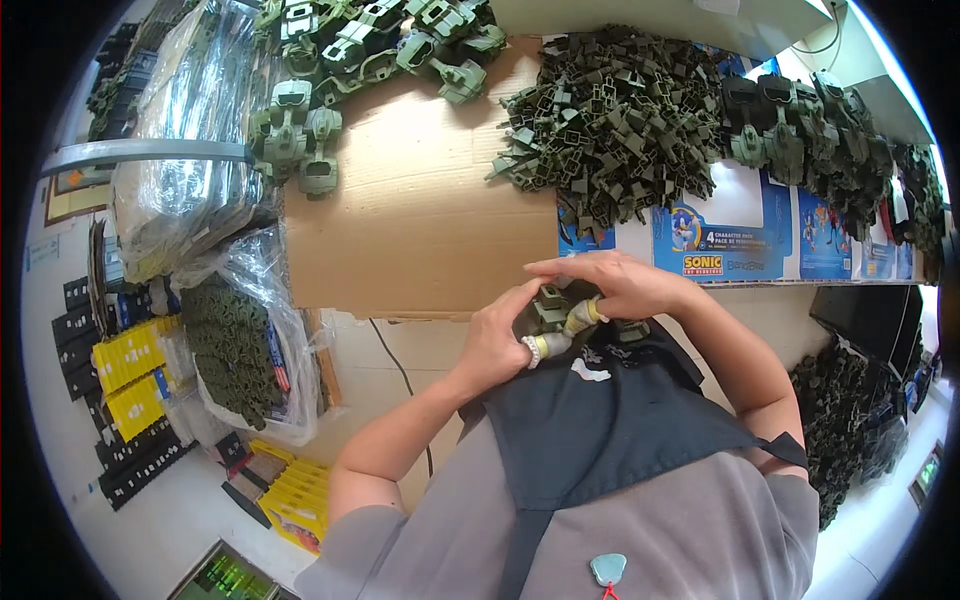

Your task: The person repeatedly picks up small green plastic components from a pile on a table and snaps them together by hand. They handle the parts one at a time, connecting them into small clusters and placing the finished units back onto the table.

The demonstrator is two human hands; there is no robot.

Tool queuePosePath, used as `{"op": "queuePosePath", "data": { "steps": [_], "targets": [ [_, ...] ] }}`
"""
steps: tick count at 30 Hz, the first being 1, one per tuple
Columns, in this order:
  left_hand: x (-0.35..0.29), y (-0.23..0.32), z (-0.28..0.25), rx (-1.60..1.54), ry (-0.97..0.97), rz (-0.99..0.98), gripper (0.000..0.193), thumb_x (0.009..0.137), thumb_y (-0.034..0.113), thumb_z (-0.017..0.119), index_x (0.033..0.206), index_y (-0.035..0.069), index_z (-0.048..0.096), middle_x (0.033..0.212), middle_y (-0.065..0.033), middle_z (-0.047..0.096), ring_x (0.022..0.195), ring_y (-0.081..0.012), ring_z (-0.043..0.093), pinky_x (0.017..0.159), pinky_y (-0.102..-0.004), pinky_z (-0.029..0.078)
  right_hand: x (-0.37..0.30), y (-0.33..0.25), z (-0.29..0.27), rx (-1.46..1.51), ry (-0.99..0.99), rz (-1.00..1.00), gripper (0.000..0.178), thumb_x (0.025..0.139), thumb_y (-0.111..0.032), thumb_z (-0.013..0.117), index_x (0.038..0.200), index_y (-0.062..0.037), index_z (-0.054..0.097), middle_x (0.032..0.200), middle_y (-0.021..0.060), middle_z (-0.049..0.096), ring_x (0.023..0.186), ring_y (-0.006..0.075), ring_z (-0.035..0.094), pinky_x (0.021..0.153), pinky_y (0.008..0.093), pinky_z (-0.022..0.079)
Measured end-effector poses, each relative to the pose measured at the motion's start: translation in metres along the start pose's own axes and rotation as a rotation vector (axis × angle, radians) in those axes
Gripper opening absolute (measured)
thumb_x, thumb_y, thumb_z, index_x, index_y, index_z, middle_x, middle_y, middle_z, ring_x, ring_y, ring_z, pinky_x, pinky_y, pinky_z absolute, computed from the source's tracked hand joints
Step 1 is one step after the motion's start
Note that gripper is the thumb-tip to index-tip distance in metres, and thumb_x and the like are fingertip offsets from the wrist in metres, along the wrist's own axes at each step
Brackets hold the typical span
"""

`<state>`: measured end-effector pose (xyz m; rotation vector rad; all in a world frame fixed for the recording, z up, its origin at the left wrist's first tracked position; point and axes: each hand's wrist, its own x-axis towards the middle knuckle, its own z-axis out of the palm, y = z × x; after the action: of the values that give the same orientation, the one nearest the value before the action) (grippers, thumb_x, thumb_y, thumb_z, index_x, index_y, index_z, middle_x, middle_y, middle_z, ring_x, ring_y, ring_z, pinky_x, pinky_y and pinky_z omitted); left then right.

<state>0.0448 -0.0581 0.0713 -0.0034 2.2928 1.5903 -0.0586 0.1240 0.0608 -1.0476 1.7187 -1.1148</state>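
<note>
The left hand (492, 338) and right hand (635, 288) pinch a green plastic part (548, 310) between taped thumbs and fingers, just in front of the cardboard-covered worktop (430, 240) and above a dark apron (620, 430). Beyond, a heap of small green pieces (620, 120) lies to the right; larger green parts (460, 75) sit farther left. A clear plastic bag (303, 345) holding more green pieces stands left of the worktop.
</note>
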Motion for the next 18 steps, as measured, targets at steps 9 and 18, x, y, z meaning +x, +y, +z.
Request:
{"op": "queuePosePath", "data": {
  "steps": [9, 18],
  "targets": [
    [0.022, -0.007, -0.006, -0.199, -0.011, 0.058, 0.091, 0.068, 0.027, 0.073, 0.137, 0.004, 0.018, 0.138, -0.0189, 0.027, 0.127, -0.0285, 0.028, 0.1, -0.0354, 0.029, -0.008, -0.004, -0.011, 0.176, 0.23, 0.104, 0.077, 0.066, 0.0, 0.062, 0.134, -0.0146, 0.03, 0.117, 0.0118, 0.053, 0.103, 0.0252, 0.054, 0.087, 0.0351, 0.043],
    [0.06, 0.011, 0.009, -0.55, 0.051, 0.275, 0.067, 0.085, 0.026, 0.055, 0.138, 0.008, 0.018, 0.125, -0.0128, 0.045, 0.113, -0.0179, 0.041, 0.098, -0.0305, 0.027, -0.026, -0.005, 0.007, -0.042, 0.972, -0.082, 0.075, 0.066, -0.002, 0.064, 0.133, -0.0061, 0.03, 0.133, 0.015, 0.035, 0.121, 0.0276, 0.037, 0.1, 0.033, 0.03]
  ]
}}
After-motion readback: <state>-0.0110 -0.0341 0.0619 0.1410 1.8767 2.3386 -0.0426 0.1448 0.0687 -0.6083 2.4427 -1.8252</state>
